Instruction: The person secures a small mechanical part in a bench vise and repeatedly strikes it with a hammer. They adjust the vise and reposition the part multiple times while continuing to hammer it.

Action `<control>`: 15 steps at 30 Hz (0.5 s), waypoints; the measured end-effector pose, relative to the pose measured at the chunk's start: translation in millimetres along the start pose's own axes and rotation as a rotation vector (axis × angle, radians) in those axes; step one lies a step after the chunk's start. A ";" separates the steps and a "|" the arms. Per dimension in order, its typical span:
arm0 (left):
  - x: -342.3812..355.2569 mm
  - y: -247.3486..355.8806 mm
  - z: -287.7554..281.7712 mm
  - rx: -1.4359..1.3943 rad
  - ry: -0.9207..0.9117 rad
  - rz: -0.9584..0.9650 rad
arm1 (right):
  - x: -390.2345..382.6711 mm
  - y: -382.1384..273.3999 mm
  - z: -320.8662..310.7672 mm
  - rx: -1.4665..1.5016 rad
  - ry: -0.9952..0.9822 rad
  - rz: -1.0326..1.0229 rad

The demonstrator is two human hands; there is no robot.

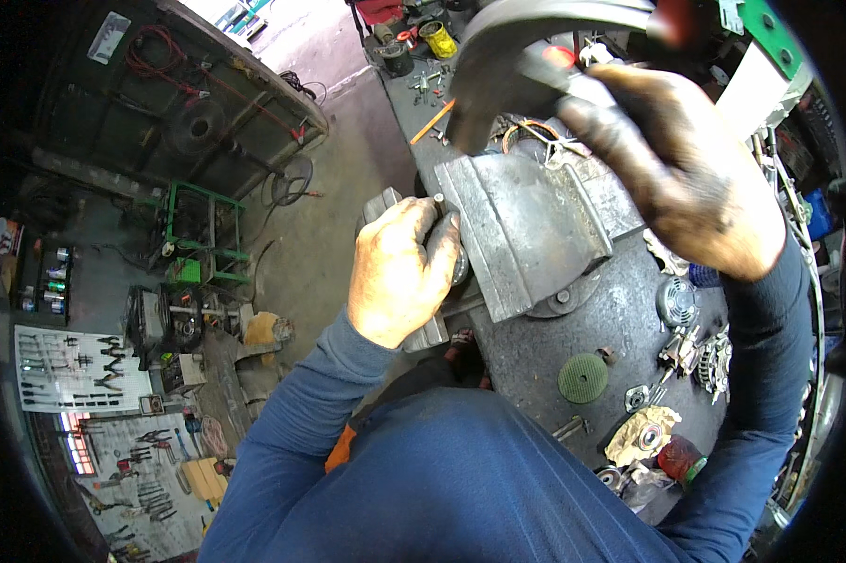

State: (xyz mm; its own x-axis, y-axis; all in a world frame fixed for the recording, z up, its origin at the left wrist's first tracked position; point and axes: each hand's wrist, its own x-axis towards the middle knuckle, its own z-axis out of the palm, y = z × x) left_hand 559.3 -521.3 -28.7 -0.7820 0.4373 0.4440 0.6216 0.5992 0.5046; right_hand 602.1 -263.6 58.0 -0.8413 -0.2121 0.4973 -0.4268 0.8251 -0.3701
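Bright daylight spilled in beyond the vise (536, 230) and to its left, washing out the ground (296, 38) there. Farther left of the vise, the tool board (81, 364) sat in dimmer light. A soft sheen lay on the vise's metal. Past it, motion softened the right hand (700, 164) and smeared a dark object (493, 70). Well out from the vise, straight edges bent toward black corners.
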 end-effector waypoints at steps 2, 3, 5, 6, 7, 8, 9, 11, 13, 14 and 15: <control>-9.0 2.1 1.3 -0.107 0.054 -0.156 | -13.1 9.9 2.5 0.040 0.023 0.037; -14.4 2.1 1.6 -0.153 0.091 -0.239 | -21.9 16.5 8.8 0.089 0.034 0.062; -22.8 -10.2 11.8 -0.376 0.131 -0.367 | -55.0 22.6 21.8 0.172 0.045 0.211; -22.6 -5.2 12.5 -0.473 0.157 -0.430 | -69.8 26.1 30.5 0.259 0.063 0.293; -17.9 0.7 14.3 -0.575 0.165 -0.485 | -86.5 29.4 37.2 0.331 0.092 0.390; -16.8 5.6 11.7 -0.555 0.150 -0.487 | -98.9 33.0 44.6 0.413 0.117 0.450; -14.8 9.8 9.8 -0.533 0.147 -0.502 | -111.7 35.7 51.0 0.453 0.118 0.510; -12.6 15.8 6.5 -0.479 0.154 -0.527 | -134.4 41.7 64.4 0.504 0.100 0.607; -15.8 14.6 7.5 -0.478 0.170 -0.544 | -157.5 49.7 75.5 0.523 0.056 0.707; -16.2 15.9 7.3 -0.463 0.180 -0.556 | -166.3 52.8 80.9 0.522 0.048 0.732; -16.8 16.3 6.8 -0.450 0.189 -0.568 | -176.2 54.6 86.1 0.521 0.057 0.755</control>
State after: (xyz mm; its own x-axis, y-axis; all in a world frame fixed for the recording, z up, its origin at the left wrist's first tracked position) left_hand 582.3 -514.3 -33.0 -0.9923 -0.0047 0.1236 0.1142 0.3488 0.9302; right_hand 698.5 -226.2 -117.4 -0.9457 0.3247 0.0122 0.1223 0.3906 -0.9124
